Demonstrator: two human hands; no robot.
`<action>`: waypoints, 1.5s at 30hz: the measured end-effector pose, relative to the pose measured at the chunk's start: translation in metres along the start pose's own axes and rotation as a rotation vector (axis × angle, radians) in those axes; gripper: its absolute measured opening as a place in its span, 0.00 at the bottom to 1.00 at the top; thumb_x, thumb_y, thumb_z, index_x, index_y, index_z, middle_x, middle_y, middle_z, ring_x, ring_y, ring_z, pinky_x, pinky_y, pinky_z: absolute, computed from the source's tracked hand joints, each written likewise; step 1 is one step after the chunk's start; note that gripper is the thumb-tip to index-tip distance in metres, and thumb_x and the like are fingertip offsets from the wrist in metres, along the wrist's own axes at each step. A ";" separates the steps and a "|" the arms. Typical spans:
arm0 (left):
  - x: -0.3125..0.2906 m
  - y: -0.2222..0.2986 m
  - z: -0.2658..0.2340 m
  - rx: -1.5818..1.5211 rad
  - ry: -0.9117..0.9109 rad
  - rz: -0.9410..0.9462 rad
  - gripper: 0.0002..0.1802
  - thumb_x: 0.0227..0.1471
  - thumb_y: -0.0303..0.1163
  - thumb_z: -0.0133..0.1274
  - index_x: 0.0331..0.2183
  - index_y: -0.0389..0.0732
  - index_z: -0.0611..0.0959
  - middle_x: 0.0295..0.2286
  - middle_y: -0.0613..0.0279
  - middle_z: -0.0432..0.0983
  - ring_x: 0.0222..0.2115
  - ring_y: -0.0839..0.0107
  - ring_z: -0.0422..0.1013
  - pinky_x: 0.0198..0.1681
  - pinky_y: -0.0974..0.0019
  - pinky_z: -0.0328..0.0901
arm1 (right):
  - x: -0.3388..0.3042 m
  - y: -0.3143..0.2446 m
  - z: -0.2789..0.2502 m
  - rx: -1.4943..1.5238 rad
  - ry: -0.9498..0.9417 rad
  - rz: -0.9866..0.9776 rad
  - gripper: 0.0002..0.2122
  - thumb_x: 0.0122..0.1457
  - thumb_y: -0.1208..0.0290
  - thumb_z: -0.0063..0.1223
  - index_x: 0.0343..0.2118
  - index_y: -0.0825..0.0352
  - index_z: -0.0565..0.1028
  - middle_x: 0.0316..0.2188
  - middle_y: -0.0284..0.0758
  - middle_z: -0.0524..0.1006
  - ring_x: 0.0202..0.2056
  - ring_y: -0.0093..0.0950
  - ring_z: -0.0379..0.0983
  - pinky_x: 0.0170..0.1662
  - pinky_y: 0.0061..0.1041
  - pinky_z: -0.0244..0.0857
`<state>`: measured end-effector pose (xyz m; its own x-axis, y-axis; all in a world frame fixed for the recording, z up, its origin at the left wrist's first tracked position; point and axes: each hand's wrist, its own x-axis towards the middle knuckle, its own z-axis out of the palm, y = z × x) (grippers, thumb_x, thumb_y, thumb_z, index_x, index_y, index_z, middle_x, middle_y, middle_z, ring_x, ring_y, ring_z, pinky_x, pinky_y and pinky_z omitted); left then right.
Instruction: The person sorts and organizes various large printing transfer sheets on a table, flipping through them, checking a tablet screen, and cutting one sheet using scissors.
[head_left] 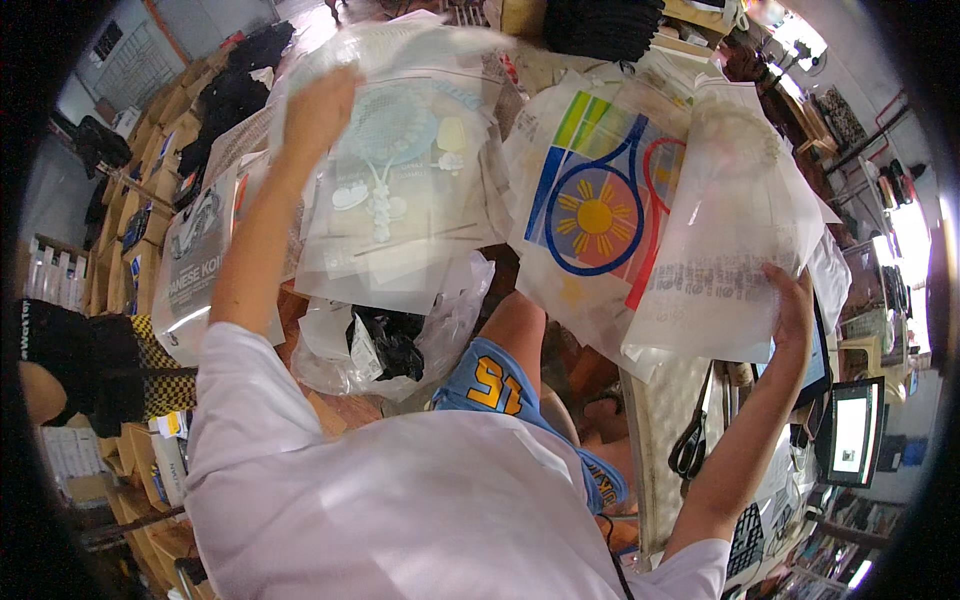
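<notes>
My right hand (797, 305) grips the right edge of a curled translucent film sheet (700, 300), its thumb lying on top. Under that sheet is a printed sheet (595, 215) with a blue racket-like outline, a yellow sun and green stripes. My left hand (325, 100) is at the far left, over a pile of translucent sheets (330, 250) printed with pale shapes. Motion smears its fingers, and a blurred clear sheet (430, 45) lies beside it, so its hold is unclear.
Black-handled scissors (688, 450) lie on a pale board at my right, near a monitor (852, 432) and a keyboard (745, 540). Clear plastic with a black bag (388, 342) sits below the left pile. Folded black cloth (603, 28) stands at the back; boxes (150, 225) line the left.
</notes>
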<state>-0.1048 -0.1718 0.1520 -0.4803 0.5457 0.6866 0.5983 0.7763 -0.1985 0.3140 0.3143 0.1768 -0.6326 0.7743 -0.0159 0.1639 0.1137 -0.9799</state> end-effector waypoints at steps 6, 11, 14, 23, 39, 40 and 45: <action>-0.129 0.026 0.063 -0.136 -0.375 0.092 0.12 0.48 0.28 0.48 0.35 0.42 0.83 0.45 0.61 0.73 0.45 0.60 0.69 0.49 0.61 0.64 | 0.002 0.001 0.003 -0.013 -0.025 0.008 0.27 0.45 0.71 0.58 0.51 0.70 0.65 0.40 0.40 0.73 0.39 0.32 0.72 0.41 0.32 0.68; -0.110 0.037 0.054 -0.259 -0.544 0.007 0.16 0.44 0.25 0.48 0.38 0.43 0.82 0.46 0.58 0.72 0.46 0.59 0.68 0.50 0.60 0.64 | 0.005 0.004 -0.005 -0.037 -0.001 -0.009 0.26 0.46 0.72 0.57 0.50 0.72 0.66 0.40 0.41 0.74 0.39 0.33 0.72 0.43 0.33 0.67; -0.055 0.019 0.035 -0.247 -0.582 -0.181 0.20 0.43 0.23 0.46 0.41 0.45 0.81 0.48 0.56 0.70 0.47 0.59 0.68 0.50 0.59 0.63 | 0.005 0.001 0.000 0.015 -0.050 0.002 0.25 0.46 0.74 0.56 0.50 0.74 0.66 0.41 0.43 0.74 0.40 0.35 0.72 0.45 0.33 0.66; 0.072 0.056 -0.007 0.048 -0.335 -0.064 0.11 0.47 0.26 0.45 0.35 0.41 0.80 0.37 0.54 0.75 0.39 0.57 0.73 0.38 0.52 0.69 | -0.001 0.005 0.001 0.012 -0.026 -0.052 0.24 0.45 0.71 0.58 0.47 0.73 0.68 0.38 0.40 0.75 0.36 0.32 0.73 0.41 0.30 0.67; -0.102 0.223 0.037 -0.509 -0.393 -0.028 0.40 0.50 0.45 0.53 0.61 0.45 0.56 0.58 0.43 0.51 0.58 0.47 0.52 0.59 0.51 0.48 | 0.008 0.076 0.092 0.127 0.048 -0.085 0.22 0.42 0.75 0.59 0.44 0.70 0.73 0.35 0.37 0.77 0.35 0.28 0.73 0.40 0.27 0.67; -0.104 0.230 0.033 -0.732 -0.409 -0.041 0.42 0.49 0.46 0.54 0.60 0.42 0.56 0.59 0.43 0.49 0.59 0.48 0.50 0.60 0.52 0.47 | -0.001 0.080 0.099 0.323 -0.005 -0.146 0.20 0.42 0.77 0.57 0.43 0.70 0.73 0.35 0.36 0.77 0.36 0.28 0.73 0.42 0.27 0.67; -0.076 0.334 -0.030 -1.371 -0.519 0.145 0.52 0.42 0.47 0.61 0.60 0.35 0.53 0.61 0.45 0.44 0.61 0.52 0.45 0.62 0.55 0.43 | -0.014 0.093 0.100 0.435 0.032 -0.090 0.21 0.42 0.77 0.55 0.43 0.70 0.73 0.38 0.40 0.77 0.41 0.33 0.74 0.46 0.28 0.65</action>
<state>0.1508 0.0362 0.0548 -0.3586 0.8701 0.3380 0.6445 -0.0312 0.7640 0.2625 0.2517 0.0659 -0.6046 0.7932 0.0727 -0.2288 -0.0854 -0.9697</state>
